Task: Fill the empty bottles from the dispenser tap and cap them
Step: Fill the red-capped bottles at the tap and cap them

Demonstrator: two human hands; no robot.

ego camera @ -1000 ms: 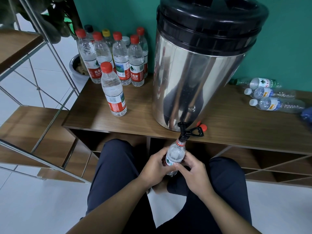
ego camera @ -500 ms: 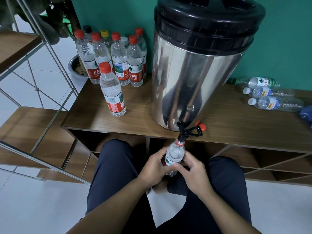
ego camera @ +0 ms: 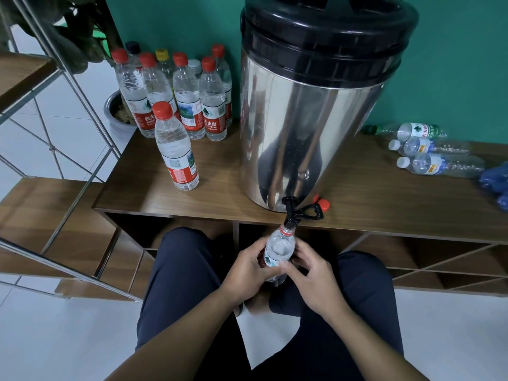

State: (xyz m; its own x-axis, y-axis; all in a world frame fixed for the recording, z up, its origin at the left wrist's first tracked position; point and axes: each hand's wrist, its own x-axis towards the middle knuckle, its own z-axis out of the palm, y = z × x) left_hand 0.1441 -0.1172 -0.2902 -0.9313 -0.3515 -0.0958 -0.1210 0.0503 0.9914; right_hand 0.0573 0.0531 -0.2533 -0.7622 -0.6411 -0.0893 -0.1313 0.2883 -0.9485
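Between the two hands, just under the tap, the bottle is held upright with its open neck at the spout. The left hand wraps its fingers round the bottle's left side, and the right hand curls round the right side, thumb on the front. The bottle is thin clear plastic, so it likely dents under a hard squeeze and grows heavier as it fills; a grip low on the labelled waist, as now, looks safest, since wet plastic may slip. How full it is cannot be told.

Up and left of the hands, a capped bottle stands alone on the shelf, with a cluster of capped bottles behind it. Straight above the hands sits the steel dispenser; its tap handle sticks out to the right. Just beyond lies a red cap, within the right hand's reach. Far right, three bottles lie on their sides. Nothing blocks the tap.
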